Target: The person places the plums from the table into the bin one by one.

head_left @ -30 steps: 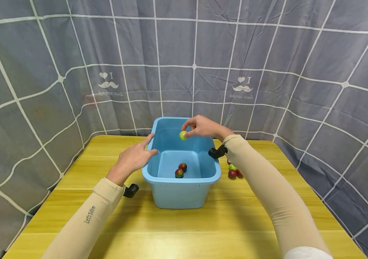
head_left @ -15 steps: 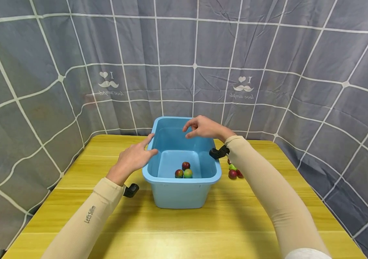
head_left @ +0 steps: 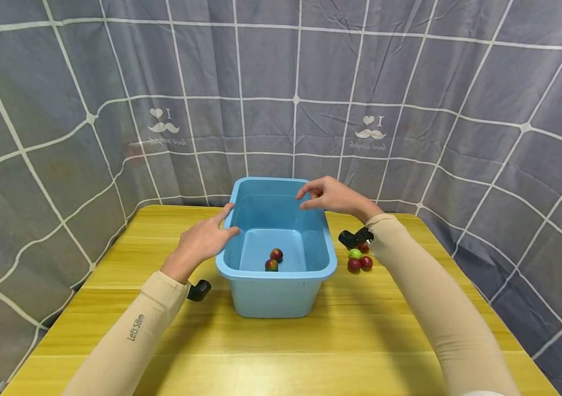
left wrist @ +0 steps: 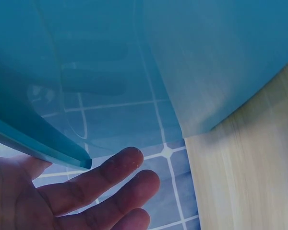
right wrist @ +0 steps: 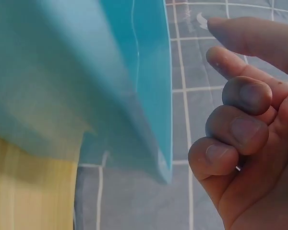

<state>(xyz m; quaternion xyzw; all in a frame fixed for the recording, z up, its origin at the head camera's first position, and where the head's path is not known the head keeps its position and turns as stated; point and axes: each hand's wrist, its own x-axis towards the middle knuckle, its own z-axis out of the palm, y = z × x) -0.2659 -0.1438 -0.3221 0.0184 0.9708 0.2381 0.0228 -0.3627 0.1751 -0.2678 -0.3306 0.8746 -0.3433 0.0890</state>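
Hands are well apart rn. Left hand (head_left: 203,239) is at the left rim of the blue tub (head_left: 276,274), fingers pretty straight & spread, thumb poking over the edge; can't tell how hard it's pressing tbh. Right hand (head_left: 335,196) hangs near the far end of the right rim, not touching it, w/ a gap btwn thumb & index, other fingers bent in, nothing in its grip. Both arms have beige sleeves (head_left: 113,330) w/ a black wrist cam (head_left: 199,290) each. In the tub, 2 reddish fruits, the back one (head_left: 276,254) & front one (head_left: 271,265), sit nr each other by the near wall, which hides a bit of the floor. On the table (head_left: 281,357), right of the tub: a green fruit (head_left: 354,253) bunched w/ a few dark red fruits (head_left: 367,263), 1 partly hidden. Behind it all, a grey curtain (head_left: 271,66), white grid, mirrored text.
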